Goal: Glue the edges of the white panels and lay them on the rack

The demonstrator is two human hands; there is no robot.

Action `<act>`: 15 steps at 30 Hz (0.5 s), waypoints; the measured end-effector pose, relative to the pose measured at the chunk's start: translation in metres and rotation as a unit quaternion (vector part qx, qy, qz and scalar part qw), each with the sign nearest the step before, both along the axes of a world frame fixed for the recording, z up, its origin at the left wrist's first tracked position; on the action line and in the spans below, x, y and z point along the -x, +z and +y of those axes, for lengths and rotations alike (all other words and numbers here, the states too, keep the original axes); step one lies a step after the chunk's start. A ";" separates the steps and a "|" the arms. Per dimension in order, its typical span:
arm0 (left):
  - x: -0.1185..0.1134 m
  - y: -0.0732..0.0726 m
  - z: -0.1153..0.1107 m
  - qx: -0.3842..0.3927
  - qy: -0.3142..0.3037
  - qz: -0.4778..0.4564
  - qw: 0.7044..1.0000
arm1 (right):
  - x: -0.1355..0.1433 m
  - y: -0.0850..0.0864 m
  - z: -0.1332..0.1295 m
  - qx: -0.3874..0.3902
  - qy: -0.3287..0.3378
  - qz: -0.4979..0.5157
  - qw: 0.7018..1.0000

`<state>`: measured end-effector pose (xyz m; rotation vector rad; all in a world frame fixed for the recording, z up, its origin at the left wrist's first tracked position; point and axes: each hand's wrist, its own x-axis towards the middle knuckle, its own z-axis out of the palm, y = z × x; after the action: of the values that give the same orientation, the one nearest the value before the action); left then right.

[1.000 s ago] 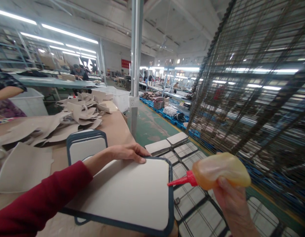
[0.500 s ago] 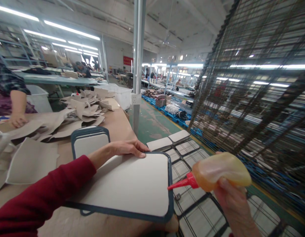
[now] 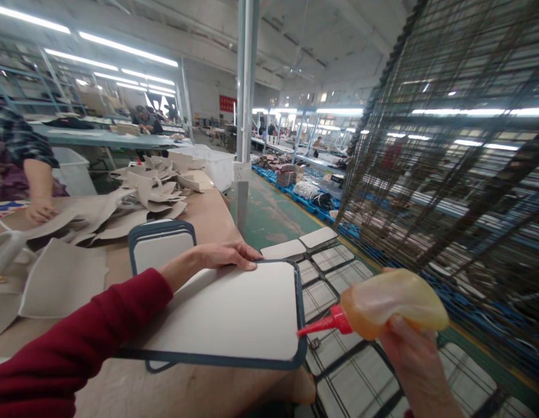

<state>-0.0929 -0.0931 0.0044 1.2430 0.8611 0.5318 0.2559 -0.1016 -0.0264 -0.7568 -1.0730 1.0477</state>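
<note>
Holding a board (image 3: 234, 316) by its far edge with the left hand (image 3: 228, 255), at seven o'clock, near the right edge of the table (image 3: 208, 217). Clasping a bottle (image 3: 391, 299) in the right hand (image 3: 409, 345) at four o'clock, with its red tip (image 3: 319, 325) at the board's right edge (touching or just beside, cannot tell). With a stack of boards (image 3: 156, 249) at half past eight, and more boards (image 3: 359, 380) at five. Leaving room on green floor (image 3: 273, 215) near the middle, between table and wire rack (image 3: 448, 145).
</note>
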 end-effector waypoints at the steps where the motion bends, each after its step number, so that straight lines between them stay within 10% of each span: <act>1: 0.000 0.000 0.000 -0.001 0.004 0.001 1.000 | -0.001 -0.001 0.000 0.000 0.002 -0.006 1.000; 15: 0.006 -0.003 0.000 0.003 0.042 -0.006 0.999 | -0.019 -0.036 0.012 -0.084 -0.084 -0.119 0.986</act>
<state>-0.0985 -0.0929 0.0013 1.2018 0.9082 0.6035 0.2752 -0.0900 -0.0622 -0.8344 -1.2612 0.7268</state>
